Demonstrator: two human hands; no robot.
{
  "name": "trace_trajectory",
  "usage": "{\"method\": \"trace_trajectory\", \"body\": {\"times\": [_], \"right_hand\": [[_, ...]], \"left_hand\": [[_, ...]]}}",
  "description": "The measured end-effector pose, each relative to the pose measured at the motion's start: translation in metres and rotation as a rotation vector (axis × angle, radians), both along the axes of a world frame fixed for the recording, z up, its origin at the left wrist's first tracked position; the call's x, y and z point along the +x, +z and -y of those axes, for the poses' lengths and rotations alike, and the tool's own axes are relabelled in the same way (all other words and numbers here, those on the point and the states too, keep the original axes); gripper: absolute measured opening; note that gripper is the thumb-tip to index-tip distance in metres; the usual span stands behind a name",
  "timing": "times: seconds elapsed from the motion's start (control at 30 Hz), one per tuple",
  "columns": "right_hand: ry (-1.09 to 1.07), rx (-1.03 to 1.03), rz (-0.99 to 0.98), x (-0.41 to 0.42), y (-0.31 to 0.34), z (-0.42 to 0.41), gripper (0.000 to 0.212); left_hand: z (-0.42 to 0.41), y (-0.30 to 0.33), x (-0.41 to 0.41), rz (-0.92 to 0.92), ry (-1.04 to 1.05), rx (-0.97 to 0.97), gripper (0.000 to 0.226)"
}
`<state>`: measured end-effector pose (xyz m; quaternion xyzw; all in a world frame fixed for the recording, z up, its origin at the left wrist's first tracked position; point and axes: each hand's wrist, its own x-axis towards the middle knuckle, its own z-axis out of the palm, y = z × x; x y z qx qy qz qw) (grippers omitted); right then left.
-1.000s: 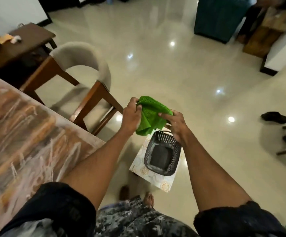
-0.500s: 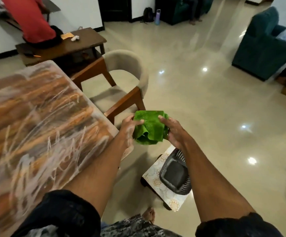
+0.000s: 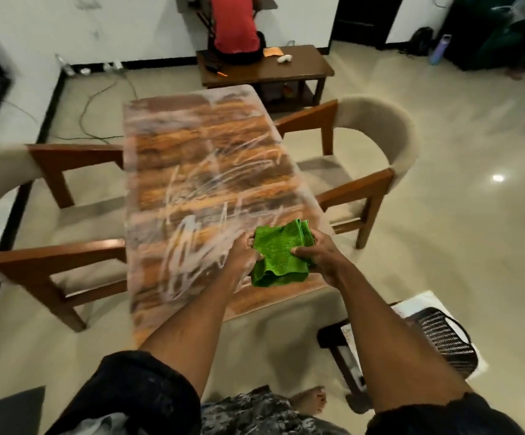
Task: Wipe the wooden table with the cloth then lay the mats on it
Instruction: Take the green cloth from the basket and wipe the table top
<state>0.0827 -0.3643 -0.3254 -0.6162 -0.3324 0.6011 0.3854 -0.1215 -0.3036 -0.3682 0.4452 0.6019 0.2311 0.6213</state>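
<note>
A folded green cloth (image 3: 278, 252) hangs between both hands above the near right corner of the wooden table (image 3: 198, 158). My left hand (image 3: 242, 254) grips its left edge and my right hand (image 3: 321, 255) grips its right edge. White smears streak the long tabletop, which runs away from me. No mats show on the table. A black mesh basket (image 3: 446, 340) sits on a white patterned low stand (image 3: 418, 306) by my right arm, partly hidden by the arm.
Cushioned wooden chairs stand at the table's left (image 3: 29, 233) and right (image 3: 371, 158). Beyond the far end a person in red (image 3: 233, 23) sits at a dark bench (image 3: 270, 70). Cables trail on the floor at far left.
My view swung left from the floor and stand to the table. Both hands carried the cloth from above the basket to over the table's near right corner.
</note>
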Motion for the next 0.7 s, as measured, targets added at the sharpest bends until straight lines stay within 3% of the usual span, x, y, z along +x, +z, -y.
{"method": "trace_trajectory", "body": {"times": [0.27,0.5,0.63,0.7], "right_hand": [[0.257,-0.066,0.086,-0.180,-0.035,-0.014,0.034],[0.453,-0.048,0.207,-0.274,-0.083,-0.010,0.041],[0.513,0.008,0.246,-0.297,-0.110,-0.023,0.040],[0.569,0.034,0.499,-0.303,-0.122,-0.027,0.059]], "left_hand": [[0.046,-0.037,-0.181,-0.140,0.172,0.031,0.066],[0.093,-0.073,-0.260,-0.225,0.311,0.033,0.050],[0.088,-0.089,-0.282,-0.256,0.329,0.055,0.065],[0.091,-0.099,-0.292,-0.264,0.326,0.016,0.087]]}}
